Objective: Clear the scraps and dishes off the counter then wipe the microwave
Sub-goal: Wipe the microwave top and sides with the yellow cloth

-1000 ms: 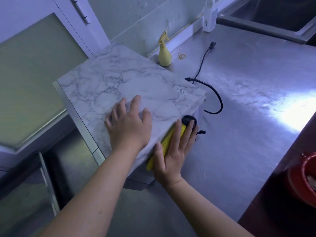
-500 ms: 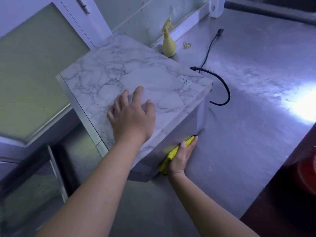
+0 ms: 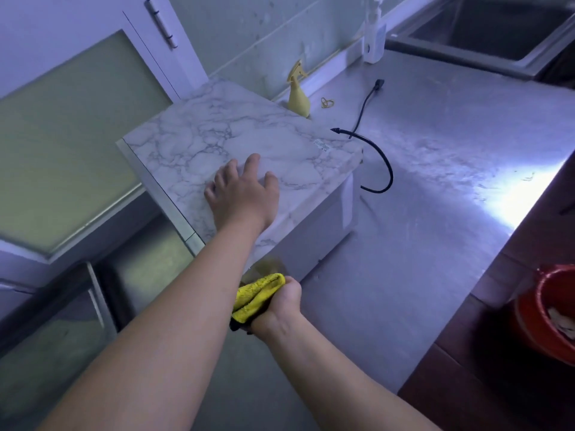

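Fingers (image 3: 250,165) of the left hand (image 3: 244,197) lie straight and spread on the marble-patterned top of the microwave (image 3: 217,141), close to its nearer edge, and they seem to steady it. The right hand (image 3: 278,307) is clenched around a bunched yellow cloth (image 3: 258,295); its own fingers are hidden behind the cloth. This hand is at the near lower corner of the microwave's right side wall, and I cannot tell whether the cloth touches the wall. From the cloth, the wall lies forward, and its long axis runs away toward the black cord (image 3: 384,169) at the microwave's far corner. The right hand is the nearer one, so I judge the next wipe should go along this wall, away from the body.
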Available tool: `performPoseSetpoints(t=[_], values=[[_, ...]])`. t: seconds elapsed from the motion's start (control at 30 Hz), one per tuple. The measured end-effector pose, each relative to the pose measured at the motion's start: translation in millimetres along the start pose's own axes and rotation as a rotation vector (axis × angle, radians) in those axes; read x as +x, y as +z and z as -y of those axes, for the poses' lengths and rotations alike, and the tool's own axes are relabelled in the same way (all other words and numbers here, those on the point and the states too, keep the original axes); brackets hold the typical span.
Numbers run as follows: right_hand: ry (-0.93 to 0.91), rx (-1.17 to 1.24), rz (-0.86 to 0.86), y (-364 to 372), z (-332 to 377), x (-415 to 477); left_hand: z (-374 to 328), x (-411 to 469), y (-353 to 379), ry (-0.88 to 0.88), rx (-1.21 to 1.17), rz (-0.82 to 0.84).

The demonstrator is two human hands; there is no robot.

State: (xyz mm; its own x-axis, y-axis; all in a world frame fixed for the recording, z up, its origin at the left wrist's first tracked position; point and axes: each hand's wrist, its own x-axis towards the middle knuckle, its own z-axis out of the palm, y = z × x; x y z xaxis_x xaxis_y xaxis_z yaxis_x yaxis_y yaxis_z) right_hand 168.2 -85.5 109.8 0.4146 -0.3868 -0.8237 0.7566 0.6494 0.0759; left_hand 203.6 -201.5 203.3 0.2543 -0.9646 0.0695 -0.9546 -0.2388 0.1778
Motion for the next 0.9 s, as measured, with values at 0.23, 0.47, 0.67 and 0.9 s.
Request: performPoseSetpoints(t=[0.23, 0.47, 0.67, 0.9], values=[[-0.093, 0.148, 0.292, -61, 35, -65, 1, 2, -4, 0.002, -0.015, 0.046], [-0.408, 0.07, 0.199, -86, 88, -97, 40, 18, -27, 0.237, -0.046, 0.331], [-0.813, -0.238, 0.178, -23, 125, -119, 88, -2, -12, 0.177, -0.005, 0.059], [-1.428, -0.612, -0.241, 60, 95, -52, 86, -3, -11, 0.158, -0.084, -0.035]])
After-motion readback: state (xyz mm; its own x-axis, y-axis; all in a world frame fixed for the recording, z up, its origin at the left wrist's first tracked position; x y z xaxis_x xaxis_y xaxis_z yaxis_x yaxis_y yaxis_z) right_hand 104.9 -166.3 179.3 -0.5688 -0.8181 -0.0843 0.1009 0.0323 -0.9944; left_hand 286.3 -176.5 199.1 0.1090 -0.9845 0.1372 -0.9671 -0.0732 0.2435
